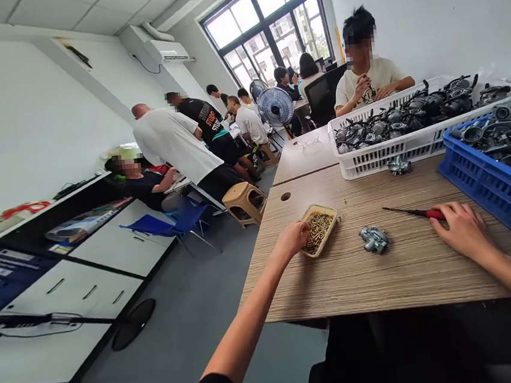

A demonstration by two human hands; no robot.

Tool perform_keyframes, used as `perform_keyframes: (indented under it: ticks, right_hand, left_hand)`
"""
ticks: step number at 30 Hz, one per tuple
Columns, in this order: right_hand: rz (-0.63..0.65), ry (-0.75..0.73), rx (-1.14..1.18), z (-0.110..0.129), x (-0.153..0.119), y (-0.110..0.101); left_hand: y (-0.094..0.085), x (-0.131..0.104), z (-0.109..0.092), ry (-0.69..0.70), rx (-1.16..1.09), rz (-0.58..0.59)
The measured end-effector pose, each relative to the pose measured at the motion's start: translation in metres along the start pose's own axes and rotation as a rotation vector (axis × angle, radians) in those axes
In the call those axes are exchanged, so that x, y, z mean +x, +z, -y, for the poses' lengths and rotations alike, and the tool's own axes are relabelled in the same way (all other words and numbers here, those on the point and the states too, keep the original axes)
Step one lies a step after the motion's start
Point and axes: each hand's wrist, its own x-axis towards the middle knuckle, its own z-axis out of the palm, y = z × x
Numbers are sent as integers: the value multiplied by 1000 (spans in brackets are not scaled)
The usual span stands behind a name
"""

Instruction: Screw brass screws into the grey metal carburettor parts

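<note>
My left hand [293,238] reaches over the left rim of a small cream tray [334,223] filled with brass-coloured screws [319,232]. Its fingertips are bent down at the screws, and whatever they pinch is hidden. On the right, my right hand [463,230] rests on the table around the red handle of a screwdriver [433,214], whose dark shaft points left. Between my hands a small grey metal carburetor [374,239] lies on the wood-grain table [337,292].
A white basket [392,157] of carburetors and a blue crate [485,184] of metal parts stand at the right. One more carburetor [399,166] lies beside the white basket. A person [369,78] sits across the table; a fan [275,106] and several people are farther back.
</note>
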Motion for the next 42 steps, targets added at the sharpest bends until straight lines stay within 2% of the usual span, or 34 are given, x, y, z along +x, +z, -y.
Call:
perform_keyframes:
  ticks: [3, 6, 14, 21, 32, 37, 42]
  right_hand:
    - [16, -5, 4, 1, 0, -1]
    - [25, -11, 2, 5, 0, -5]
    - [64, 1, -3, 12, -1, -13]
    - [89, 2, 8, 18, -1, -20]
    - [89, -6, 9, 21, -2, -22]
    - [89, -4, 17, 23, -3, -24]
    - [61, -7, 37, 20, -3, -17]
  left_hand:
    - [6, 4, -5, -55, 73, 34]
    - [9, 4, -7, -87, 104, 14]
    - [17, 12, -1, -41, 136, 28]
    - [22, 14, -5, -61, 103, -5]
    - [32, 13, -3, -37, -231, -144]
    - [37, 16, -7, -58, -578, -218]
    - [31, 18, -27, -55, -896, -257]
